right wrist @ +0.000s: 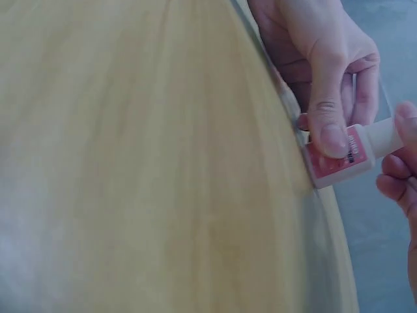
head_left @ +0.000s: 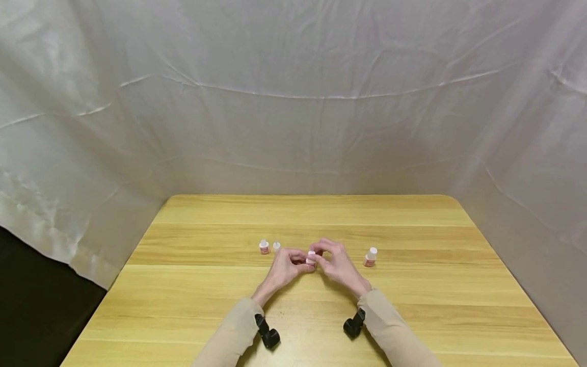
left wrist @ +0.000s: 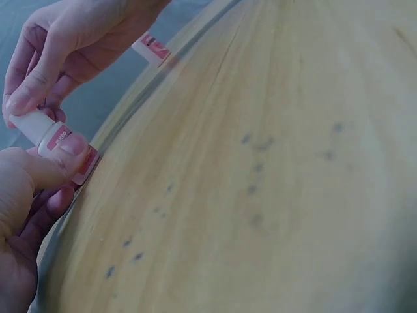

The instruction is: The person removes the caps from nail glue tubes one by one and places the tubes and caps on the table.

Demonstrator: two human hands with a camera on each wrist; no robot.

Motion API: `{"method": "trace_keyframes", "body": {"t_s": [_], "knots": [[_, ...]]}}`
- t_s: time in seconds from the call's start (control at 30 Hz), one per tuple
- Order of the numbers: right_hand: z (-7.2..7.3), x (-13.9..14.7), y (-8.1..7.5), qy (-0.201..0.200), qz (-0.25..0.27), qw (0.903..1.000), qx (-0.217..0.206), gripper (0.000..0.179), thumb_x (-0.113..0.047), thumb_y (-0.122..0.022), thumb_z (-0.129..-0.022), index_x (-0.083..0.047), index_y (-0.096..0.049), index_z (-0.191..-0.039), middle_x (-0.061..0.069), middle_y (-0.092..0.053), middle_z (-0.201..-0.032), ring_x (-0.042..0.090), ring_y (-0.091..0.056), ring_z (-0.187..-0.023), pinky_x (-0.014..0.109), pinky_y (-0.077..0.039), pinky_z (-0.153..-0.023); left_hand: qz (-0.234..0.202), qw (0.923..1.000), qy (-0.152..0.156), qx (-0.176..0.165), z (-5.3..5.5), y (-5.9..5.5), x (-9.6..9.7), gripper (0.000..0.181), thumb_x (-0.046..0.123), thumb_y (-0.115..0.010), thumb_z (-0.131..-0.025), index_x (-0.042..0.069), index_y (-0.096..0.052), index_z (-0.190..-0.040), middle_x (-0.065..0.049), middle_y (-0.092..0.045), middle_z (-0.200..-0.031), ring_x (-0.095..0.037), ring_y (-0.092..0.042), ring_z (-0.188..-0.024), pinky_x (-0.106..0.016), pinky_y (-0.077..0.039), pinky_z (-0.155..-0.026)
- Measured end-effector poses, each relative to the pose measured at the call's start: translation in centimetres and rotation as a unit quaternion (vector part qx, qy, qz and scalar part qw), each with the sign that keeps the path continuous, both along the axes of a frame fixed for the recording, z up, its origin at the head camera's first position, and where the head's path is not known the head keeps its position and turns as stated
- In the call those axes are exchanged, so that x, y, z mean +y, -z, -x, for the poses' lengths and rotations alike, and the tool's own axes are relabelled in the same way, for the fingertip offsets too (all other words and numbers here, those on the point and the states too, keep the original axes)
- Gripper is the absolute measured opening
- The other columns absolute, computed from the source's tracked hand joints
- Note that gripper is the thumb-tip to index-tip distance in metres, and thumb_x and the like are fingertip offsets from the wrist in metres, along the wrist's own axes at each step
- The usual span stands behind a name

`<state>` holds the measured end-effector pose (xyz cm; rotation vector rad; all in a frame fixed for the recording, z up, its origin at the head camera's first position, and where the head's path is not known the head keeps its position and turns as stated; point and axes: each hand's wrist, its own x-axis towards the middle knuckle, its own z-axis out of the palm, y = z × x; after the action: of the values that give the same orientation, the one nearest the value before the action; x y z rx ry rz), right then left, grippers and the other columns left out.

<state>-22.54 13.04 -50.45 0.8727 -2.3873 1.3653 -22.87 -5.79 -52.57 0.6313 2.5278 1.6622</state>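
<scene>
Between the two hands a small white bottle (right wrist: 332,160) with a red-pink label stands at the table. My left hand (head_left: 285,266) grips its body, the thumb pressed flat across the label. From the other side my right hand (head_left: 337,263) pinches the white cap (left wrist: 31,126) on top with thumb and fingers. In the right wrist view the cap sits at the bottle's neck. Left of the left hand stand a similar bottle (head_left: 264,247) with a red label and a small white piece (head_left: 276,245), partly hidden behind the hand.
Another white-capped bottle (head_left: 370,257) with a red label stands to the right of the right hand. The wooden table (head_left: 458,285) has a pale grey curtain (head_left: 312,127) behind it and along its sides. Dark specks (left wrist: 258,167) mark the tabletop near the left wrist.
</scene>
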Motion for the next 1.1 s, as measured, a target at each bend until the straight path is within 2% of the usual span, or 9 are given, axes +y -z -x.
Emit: {"method": "trace_keyframes", "body": {"t_s": [0.17, 0.33, 0.5, 0.9, 1.1], "knots": [[-0.03, -0.03, -0.38, 0.038, -0.017, 0.9985, -0.036, 0.015, -0.011, -0.083, -0.081, -0.01, -0.074, -0.092, 0.001, -0.073, -0.085, 0.005, -0.062, -0.075, 0.024, -0.057, -0.072, 0.005, 0.9998, -0.016, 0.013, -0.11, -0.09, 0.1, 0.018, 0.015, -0.085, -0.081, 0.009, -0.08, -0.097, -0.008, -0.08, -0.091, -0.009, -0.073, -0.076, -0.018, -0.058, -0.07], [0.06, -0.21, -0.48, 0.061, -0.025, 0.996, -0.061, 0.015, -0.014, -0.085, -0.08, -0.01, -0.073, -0.088, 0.0, -0.072, -0.081, 0.001, -0.06, -0.071, 0.02, -0.055, -0.067, -0.001, 0.9997, -0.018, 0.016, -0.2, 0.02, 0.1, 0.017, 0.014, -0.085, -0.081, 0.009, -0.08, -0.096, -0.008, -0.08, -0.089, -0.011, -0.074, -0.074, -0.017, -0.057, -0.067], [0.06, -0.16, -0.5, 0.047, -0.014, 0.9961, -0.074, 0.013, -0.01, -0.083, -0.082, -0.009, -0.072, -0.088, 0.002, -0.072, -0.081, 0.001, -0.06, -0.071, 0.019, -0.054, -0.066, 0.0, 0.9998, -0.015, 0.011, -0.17, 0.12, 0.1, 0.017, 0.014, -0.084, -0.081, 0.009, -0.08, -0.097, -0.008, -0.08, -0.09, -0.014, -0.074, -0.076, -0.017, -0.057, -0.068], [-0.01, -0.13, -0.36, 0.012, -0.02, 0.9995, -0.023, 0.012, -0.006, -0.08, -0.084, -0.008, -0.068, -0.088, 0.003, -0.07, -0.081, 0.002, -0.059, -0.072, 0.023, -0.055, -0.066, -0.001, 0.9999, 0.007, -0.012, -0.07, 0.05, -0.11, 0.021, 0.013, -0.083, -0.081, 0.009, -0.078, -0.101, -0.01, -0.08, -0.097, -0.019, -0.076, -0.086, -0.02, -0.059, -0.079], [-0.17, -0.14, -0.55, 0.012, -0.021, 0.9991, -0.036, 0.011, -0.006, -0.079, -0.084, -0.007, -0.07, -0.09, 0.004, -0.072, -0.085, 0.006, -0.063, -0.075, 0.026, -0.057, -0.071, 0.001, 0.9998, 0.008, -0.018, -0.04, 0.04, -0.09, 0.023, 0.013, -0.083, -0.081, 0.008, -0.078, -0.103, -0.01, -0.079, -0.098, -0.012, -0.075, -0.084, -0.02, -0.059, -0.078]]}}
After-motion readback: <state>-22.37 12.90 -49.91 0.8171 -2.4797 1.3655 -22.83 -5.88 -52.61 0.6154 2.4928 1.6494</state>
